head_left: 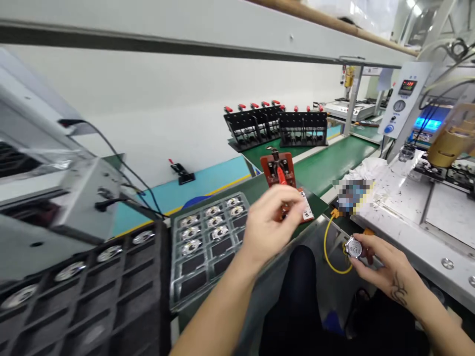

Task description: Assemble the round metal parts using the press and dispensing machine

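Note:
My right hand [382, 269] pinches a round silver watch case [354, 247] between thumb and fingers, over the bench's front edge. Small printed marks show on its face. My left hand [272, 222] is curled in front of a red-brown clamp fixture [265, 168], its thumb close to the index finger. Whether anything is between those fingers is hidden. The fixture's red lever [281, 175] shows just above my knuckles, and a white label [307, 210] lies beside my fingertips. Left of this hand, a clear plastic tray [174, 269] holds several round metal parts [191, 232] in its compartments.
A black foam tray [161, 277] with several round parts is at the lower left. Black toggle-clamp fixtures [303, 128] with red handles stand behind. To the right are a metal machine bed [393, 202], a control box [399, 101] and a yellow cable [326, 247]. A grey beam [222, 24] crosses above.

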A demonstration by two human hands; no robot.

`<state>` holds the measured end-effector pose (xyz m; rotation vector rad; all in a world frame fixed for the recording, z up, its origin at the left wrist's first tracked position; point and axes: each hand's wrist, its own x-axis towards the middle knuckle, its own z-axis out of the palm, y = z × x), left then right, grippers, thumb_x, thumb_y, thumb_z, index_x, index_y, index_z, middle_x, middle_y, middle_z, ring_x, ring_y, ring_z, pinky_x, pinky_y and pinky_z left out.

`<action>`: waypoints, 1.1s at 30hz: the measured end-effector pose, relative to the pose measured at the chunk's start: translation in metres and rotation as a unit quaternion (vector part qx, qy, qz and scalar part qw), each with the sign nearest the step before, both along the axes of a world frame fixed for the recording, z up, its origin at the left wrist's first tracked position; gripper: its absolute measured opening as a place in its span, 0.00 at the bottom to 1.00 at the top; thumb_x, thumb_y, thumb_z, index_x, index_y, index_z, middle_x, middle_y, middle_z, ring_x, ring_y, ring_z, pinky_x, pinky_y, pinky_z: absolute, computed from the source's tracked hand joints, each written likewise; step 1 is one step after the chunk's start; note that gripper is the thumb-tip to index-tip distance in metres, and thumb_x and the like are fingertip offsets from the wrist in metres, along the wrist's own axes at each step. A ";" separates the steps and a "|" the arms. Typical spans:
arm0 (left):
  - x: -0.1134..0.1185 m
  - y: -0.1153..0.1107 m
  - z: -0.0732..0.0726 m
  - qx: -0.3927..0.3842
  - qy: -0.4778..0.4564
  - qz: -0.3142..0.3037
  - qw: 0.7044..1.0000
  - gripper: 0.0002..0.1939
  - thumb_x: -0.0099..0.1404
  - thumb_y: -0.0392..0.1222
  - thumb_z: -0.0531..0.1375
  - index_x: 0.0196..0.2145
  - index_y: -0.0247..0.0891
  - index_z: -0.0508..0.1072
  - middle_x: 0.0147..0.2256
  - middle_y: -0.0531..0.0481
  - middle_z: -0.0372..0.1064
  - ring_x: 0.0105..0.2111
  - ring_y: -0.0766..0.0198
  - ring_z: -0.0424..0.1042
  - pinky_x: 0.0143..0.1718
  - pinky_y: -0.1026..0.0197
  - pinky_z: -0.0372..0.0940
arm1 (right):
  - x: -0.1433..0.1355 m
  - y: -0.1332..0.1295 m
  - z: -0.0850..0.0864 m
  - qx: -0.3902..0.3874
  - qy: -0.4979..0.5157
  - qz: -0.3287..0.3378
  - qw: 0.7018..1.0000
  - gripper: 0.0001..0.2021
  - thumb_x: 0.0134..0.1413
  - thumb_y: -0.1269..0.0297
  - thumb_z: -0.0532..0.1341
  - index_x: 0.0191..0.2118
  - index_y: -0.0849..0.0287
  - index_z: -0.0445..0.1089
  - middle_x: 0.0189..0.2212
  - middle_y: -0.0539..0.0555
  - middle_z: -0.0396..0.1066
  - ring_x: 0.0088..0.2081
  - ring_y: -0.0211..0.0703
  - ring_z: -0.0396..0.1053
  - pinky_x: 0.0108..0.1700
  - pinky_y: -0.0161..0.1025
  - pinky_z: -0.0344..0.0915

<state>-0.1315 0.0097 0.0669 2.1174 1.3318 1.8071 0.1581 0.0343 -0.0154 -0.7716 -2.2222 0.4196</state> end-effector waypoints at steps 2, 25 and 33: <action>-0.024 0.021 0.013 0.117 0.102 0.012 0.988 0.07 0.73 0.39 0.61 0.34 0.40 0.74 0.33 0.49 0.74 0.35 0.61 0.72 0.41 0.56 0.67 | -0.011 0.008 0.005 -0.016 0.030 0.003 0.999 0.19 0.63 0.62 0.67 0.58 0.52 0.71 0.33 0.50 0.75 0.28 0.40 0.73 0.32 0.37 0.75; -0.108 0.044 -0.078 -0.448 0.095 0.037 0.888 0.10 0.64 0.46 0.62 0.36 0.38 0.79 0.27 0.49 0.77 0.26 0.57 0.76 0.28 0.60 0.66 | -0.167 0.136 -0.048 -0.137 0.024 0.140 0.980 0.16 0.54 0.62 0.67 0.49 0.55 0.74 0.29 0.47 0.64 0.30 0.41 0.64 0.37 0.39 0.64; -0.087 0.067 -0.109 -0.396 0.112 0.065 0.909 0.10 0.56 0.38 0.67 0.38 0.38 0.77 0.27 0.51 0.72 0.28 0.58 0.71 0.28 0.62 0.56 | -0.172 0.143 -0.060 -0.177 0.021 0.121 0.976 0.15 0.60 0.56 0.64 0.48 0.59 0.71 0.29 0.48 0.67 0.28 0.39 0.65 0.31 0.36 0.63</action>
